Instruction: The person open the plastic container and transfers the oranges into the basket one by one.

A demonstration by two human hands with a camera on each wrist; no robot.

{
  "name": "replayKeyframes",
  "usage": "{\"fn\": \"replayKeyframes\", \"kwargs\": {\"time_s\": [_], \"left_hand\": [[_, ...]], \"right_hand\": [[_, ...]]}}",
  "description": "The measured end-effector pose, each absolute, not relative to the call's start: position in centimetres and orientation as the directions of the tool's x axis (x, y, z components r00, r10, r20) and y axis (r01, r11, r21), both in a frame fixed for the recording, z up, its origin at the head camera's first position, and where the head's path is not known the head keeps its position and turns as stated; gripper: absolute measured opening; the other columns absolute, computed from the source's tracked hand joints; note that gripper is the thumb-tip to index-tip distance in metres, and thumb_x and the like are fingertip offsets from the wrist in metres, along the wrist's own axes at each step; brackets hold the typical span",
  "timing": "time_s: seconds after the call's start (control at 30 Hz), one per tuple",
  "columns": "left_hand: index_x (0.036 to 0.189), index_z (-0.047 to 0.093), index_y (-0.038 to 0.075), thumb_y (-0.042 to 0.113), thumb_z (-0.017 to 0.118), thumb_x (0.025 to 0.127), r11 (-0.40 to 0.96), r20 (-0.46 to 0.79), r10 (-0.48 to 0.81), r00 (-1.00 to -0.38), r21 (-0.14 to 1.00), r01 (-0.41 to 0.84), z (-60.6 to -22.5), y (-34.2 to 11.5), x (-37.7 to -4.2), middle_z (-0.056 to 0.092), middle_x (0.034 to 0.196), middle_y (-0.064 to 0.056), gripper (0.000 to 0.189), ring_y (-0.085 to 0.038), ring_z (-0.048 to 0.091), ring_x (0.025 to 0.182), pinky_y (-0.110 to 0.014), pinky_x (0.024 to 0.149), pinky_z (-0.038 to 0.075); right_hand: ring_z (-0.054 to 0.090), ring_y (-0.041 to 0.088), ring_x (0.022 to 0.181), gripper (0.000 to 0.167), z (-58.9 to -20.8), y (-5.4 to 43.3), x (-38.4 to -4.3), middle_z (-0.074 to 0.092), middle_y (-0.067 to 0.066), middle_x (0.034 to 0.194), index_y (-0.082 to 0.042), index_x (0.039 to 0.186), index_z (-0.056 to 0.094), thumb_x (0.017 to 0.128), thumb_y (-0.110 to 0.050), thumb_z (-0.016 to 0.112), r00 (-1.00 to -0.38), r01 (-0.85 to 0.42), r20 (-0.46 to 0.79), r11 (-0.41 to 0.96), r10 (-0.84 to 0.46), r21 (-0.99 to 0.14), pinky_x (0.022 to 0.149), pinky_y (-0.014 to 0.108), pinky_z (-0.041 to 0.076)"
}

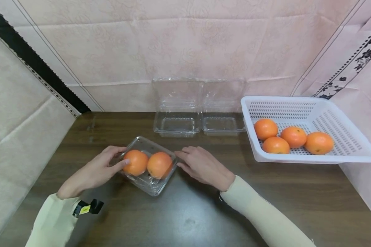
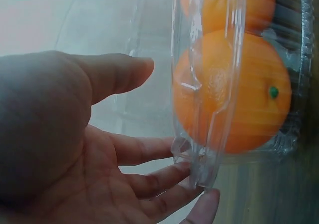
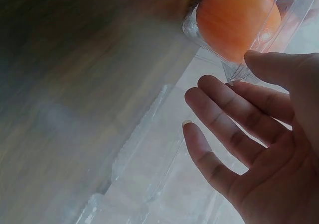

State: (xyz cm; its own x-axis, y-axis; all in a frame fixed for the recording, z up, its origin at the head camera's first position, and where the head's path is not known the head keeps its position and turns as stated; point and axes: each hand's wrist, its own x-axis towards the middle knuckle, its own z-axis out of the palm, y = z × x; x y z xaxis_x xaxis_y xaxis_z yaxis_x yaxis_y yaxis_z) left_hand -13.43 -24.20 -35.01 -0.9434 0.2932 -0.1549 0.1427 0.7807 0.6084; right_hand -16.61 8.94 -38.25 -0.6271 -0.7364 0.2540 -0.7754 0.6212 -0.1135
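A clear plastic clamshell box [image 1: 154, 187] sits at an angle on the table with two oranges in it, a left orange [image 1: 136, 162] and a right orange [image 1: 159, 165]. At the box's left edge is my left hand [image 1: 94, 173]; in the left wrist view its fingertips [image 2: 182, 171] touch the rim while the thumb stands apart. Opposite it, my right hand [image 1: 204, 168] is at the right edge, fingers nearly straight. The right wrist view shows its thumb and index finger by a box corner [image 3: 237, 73]. Whether the lid is fully fastened cannot be told.
Two open clear boxes, a left one [image 1: 177, 131] and a right one [image 1: 222, 130], stand side by side at the table's back edge against the cloth [image 1: 185, 48]. A white perforated basket [image 1: 315, 158] with several oranges [image 1: 293, 137] stands at the right.
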Motion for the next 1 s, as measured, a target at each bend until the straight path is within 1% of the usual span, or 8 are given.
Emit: {"fn": "replayKeyframes", "kwargs": {"time_s": [0.07, 0.23, 0.43, 0.6, 0.73, 0.83, 0.93, 1.0], "left_hand": [[0.148, 0.045, -0.001, 0.037, 0.061, 0.103, 0.776, -0.149, 0.305, -0.941, 0.612, 0.155, -34.9, -23.7, -13.2, 0.047, 0.144, -0.024, 0.061, -0.041, 0.053, 0.128, -0.057, 0.095, 0.055], [0.149, 0.044, -0.002, 0.038, 0.064, 0.101, 0.787, -0.159, 0.328, -0.931, 0.591, 0.176, -34.6, -22.2, -12.6, 0.049, 0.14, -0.022, 0.065, -0.037, 0.055, 0.124, -0.055, 0.096, 0.055], [0.152, 0.04, -0.001, 0.046, 0.066, 0.099, 0.813, -0.201, 0.322, -0.925, 0.559, 0.162, -34.4, -20.4, -12.1, 0.045, 0.144, -0.02, 0.076, -0.034, 0.055, 0.125, -0.056, 0.1, 0.053], [0.151, 0.042, -0.003, 0.052, 0.067, 0.096, 0.821, -0.196, 0.339, -0.92, 0.54, 0.187, -34.1, -19.1, -11.9, 0.044, 0.144, -0.02, 0.082, -0.033, 0.057, 0.123, -0.055, 0.101, 0.054], [0.149, 0.043, -0.003, 0.053, 0.069, 0.094, 0.816, -0.187, 0.358, -0.915, 0.539, 0.209, -33.9, -18.2, -11.9, 0.043, 0.145, -0.02, 0.083, -0.032, 0.057, 0.123, -0.055, 0.101, 0.053], [0.149, 0.045, -0.002, 0.051, 0.073, 0.091, 0.807, -0.195, 0.365, -0.91, 0.554, 0.205, -33.8, -17.4, -11.9, 0.044, 0.143, -0.018, 0.083, -0.028, 0.059, 0.116, -0.051, 0.098, 0.055], [0.148, 0.047, -0.002, 0.048, 0.08, 0.087, 0.802, -0.204, 0.367, -0.907, 0.564, 0.198, -33.8, -16.6, -11.9, 0.045, 0.142, -0.017, 0.085, -0.027, 0.059, 0.115, -0.049, 0.097, 0.055], [0.147, 0.047, -0.002, 0.043, 0.085, 0.083, 0.802, -0.207, 0.363, -0.908, 0.566, 0.192, -33.8, -16.1, -11.9, 0.046, 0.141, -0.016, 0.087, -0.028, 0.057, 0.119, -0.051, 0.099, 0.055]], "right_hand": [[0.068, 0.014, 0.089, 0.033, -38.2, 9.5, -16.5, 0.072, 0.001, 0.103, -0.009, 0.128, 0.068, 0.099, -0.025, 0.069, -0.629, -0.774, 0.252, 0.623, -0.735, -0.114, 0.082, 0.032, 0.061], [0.068, 0.014, 0.089, 0.034, -37.9, 10.8, -16.2, 0.072, 0.002, 0.104, -0.009, 0.127, 0.068, 0.098, -0.027, 0.07, -0.638, -0.767, 0.227, 0.634, -0.736, -0.102, 0.081, 0.032, 0.061], [0.067, 0.015, 0.091, 0.038, -37.5, 12.4, -15.9, 0.07, 0.001, 0.105, -0.009, 0.128, 0.068, 0.097, -0.031, 0.072, -0.672, -0.738, 0.188, 0.669, -0.717, -0.087, 0.083, 0.032, 0.062], [0.065, 0.015, 0.091, 0.046, -37.1, 13.6, -15.7, 0.067, 0.002, 0.107, -0.009, 0.132, 0.065, 0.096, -0.036, 0.072, -0.694, -0.719, 0.167, 0.685, -0.701, -0.114, 0.085, 0.032, 0.062], [0.063, 0.014, 0.098, 0.057, -36.6, 14.6, -15.7, 0.064, 0.002, 0.117, -0.011, 0.14, 0.061, 0.093, -0.041, 0.074, -0.715, -0.699, 0.135, 0.698, -0.686, -0.152, 0.089, 0.031, 0.061], [0.061, 0.012, 0.102, 0.066, -36.2, 15.2, -15.6, 0.061, 0.001, 0.127, -0.015, 0.145, 0.057, 0.09, -0.043, 0.078, -0.725, -0.688, 0.116, 0.703, -0.679, -0.182, 0.09, 0.03, 0.061], [0.061, 0.01, 0.104, 0.07, -35.9, 15.6, -15.6, 0.058, -0.001, 0.131, -0.02, 0.147, 0.054, 0.086, -0.042, 0.081, -0.724, -0.687, 0.098, 0.699, -0.683, -0.201, 0.091, 0.029, 0.06], [0.061, 0.009, 0.106, 0.072, -35.8, 15.9, -15.6, 0.057, -0.003, 0.132, -0.021, 0.148, 0.053, 0.085, -0.039, 0.083, -0.721, -0.687, 0.082, 0.692, -0.689, -0.223, 0.093, 0.029, 0.06]]}}
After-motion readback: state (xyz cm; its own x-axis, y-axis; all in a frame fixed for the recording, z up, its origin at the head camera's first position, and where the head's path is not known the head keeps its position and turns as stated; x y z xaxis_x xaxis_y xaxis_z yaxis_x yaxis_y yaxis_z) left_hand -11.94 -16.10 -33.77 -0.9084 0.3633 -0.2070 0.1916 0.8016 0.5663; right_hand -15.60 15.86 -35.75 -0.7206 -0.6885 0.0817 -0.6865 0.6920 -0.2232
